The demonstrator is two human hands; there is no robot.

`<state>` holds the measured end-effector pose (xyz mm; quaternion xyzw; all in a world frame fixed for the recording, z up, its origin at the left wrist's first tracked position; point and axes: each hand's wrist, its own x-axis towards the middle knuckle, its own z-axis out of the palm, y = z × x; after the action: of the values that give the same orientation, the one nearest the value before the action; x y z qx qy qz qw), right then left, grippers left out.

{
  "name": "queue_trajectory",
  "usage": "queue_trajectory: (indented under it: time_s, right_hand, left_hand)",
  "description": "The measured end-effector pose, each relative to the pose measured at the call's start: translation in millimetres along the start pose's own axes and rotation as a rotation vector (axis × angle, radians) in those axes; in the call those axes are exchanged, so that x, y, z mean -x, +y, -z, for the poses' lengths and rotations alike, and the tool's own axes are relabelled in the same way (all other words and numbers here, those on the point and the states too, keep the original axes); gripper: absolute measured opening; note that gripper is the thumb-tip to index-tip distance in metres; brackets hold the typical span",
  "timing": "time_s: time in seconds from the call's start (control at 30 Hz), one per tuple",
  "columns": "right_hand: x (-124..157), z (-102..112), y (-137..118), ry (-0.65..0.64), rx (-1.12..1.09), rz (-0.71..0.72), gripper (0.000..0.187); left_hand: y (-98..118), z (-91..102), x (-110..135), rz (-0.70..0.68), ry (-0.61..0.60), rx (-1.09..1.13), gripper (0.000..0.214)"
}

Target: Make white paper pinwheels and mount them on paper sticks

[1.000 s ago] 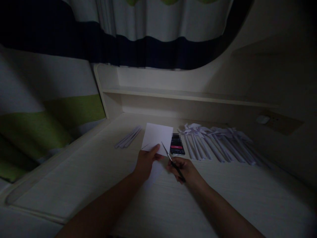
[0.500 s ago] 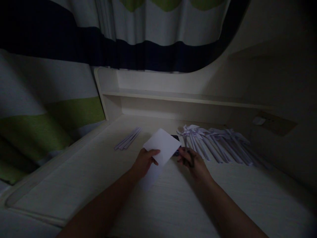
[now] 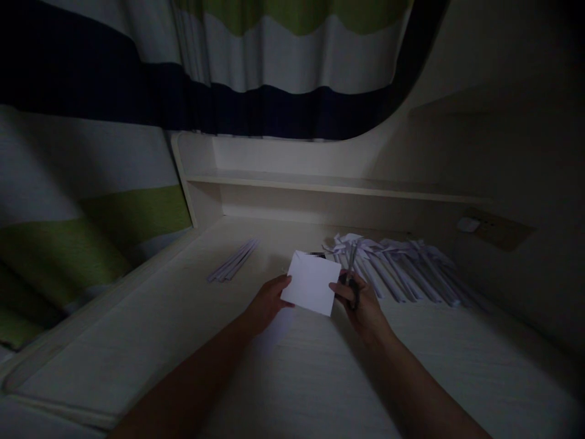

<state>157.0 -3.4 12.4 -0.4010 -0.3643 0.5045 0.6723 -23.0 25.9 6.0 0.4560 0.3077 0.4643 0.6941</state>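
A square sheet of white paper (image 3: 311, 285) is held above the desk, with a slit or crease showing near its upper left corner. My left hand (image 3: 270, 300) pinches its left edge between thumb and fingers. On the opposite edge, the thumb of my right hand (image 3: 361, 305) presses on the sheet. That same hand also carries dark-handled scissors (image 3: 353, 291), blades pointing up and away from the paper. Behind the sheet a dark object (image 3: 319, 255) is mostly covered, so its kind is hidden.
Several paper pinwheels on rolled sticks (image 3: 397, 268) lie in a row at the right. A few rolled paper sticks (image 3: 234, 261) rest at the left. At the back runs a low shelf (image 3: 320, 182), under a striped curtain (image 3: 283, 110). A wall socket (image 3: 496, 228) is at the right.
The paper has turned from a corner-up diamond to nearly square-on. My right hand has taken hold of its right edge, and the scissors have swung upright beside it.
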Motion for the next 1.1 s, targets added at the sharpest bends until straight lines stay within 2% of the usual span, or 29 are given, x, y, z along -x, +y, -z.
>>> queue_trajectory:
  time_s: [0.07, 0.13, 0.2, 0.27, 0.33, 0.43, 0.57, 0.67, 0.87, 1.1]
  right_hand:
    - [0.4, -1.5, 2.4, 0.057, -0.051, 0.057, 0.03]
    - [1.6, -3.4, 4.7, 0.094, -0.091, 0.083, 0.029]
    - [3.3, -5.4, 7.2, 0.098, -0.115, 0.084, 0.029]
    - [5.0, -7.3, 9.1, 0.077, -0.115, 0.078, 0.028]
    - [6.6, -8.9, 9.5, 0.056, -0.073, 0.069, 0.028]
    - [8.9, -11.6, 8.0, -0.024, 0.062, 0.018, 0.03]
    - [13.2, -16.1, 9.5, -0.178, 0.227, -0.174, 0.04]
    - [16.9, -19.7, 13.8, -0.315, 0.317, -0.269, 0.045]
    - [22.8, -24.5, 11.2, -0.455, 0.398, -0.259, 0.041]
    - [23.5, -23.2, 10.0, -0.491, 0.459, -0.231, 0.039]
  left_hand:
    - [-6.2, -2.4, -1.6, 0.004, -0.016, 0.025, 0.036]
    - [-13.0, -5.6, -0.9, 0.045, -0.098, -0.03, 0.035]
    - [-18.1, -9.2, 1.8, 0.064, -0.159, -0.122, 0.031]
    - [-20.5, -12.5, 5.2, 0.065, -0.16, -0.199, 0.028]
    - [-20.1, -14.3, 7.3, 0.056, -0.116, -0.232, 0.027]
    - [-15.6, -12.9, 6.0, 0.023, 0.014, -0.223, 0.025]
    - [-6.3, -4.8, 0.2, -0.093, 0.257, -0.174, 0.028]
    - [-1.2, 0.6, -2.8, -0.171, 0.362, -0.114, 0.028]
    - [1.4, 0.6, -2.5, -0.2, 0.404, -0.114, 0.027]
    - [3.0, -5.1, 0.8, -0.165, 0.369, -0.168, 0.026]
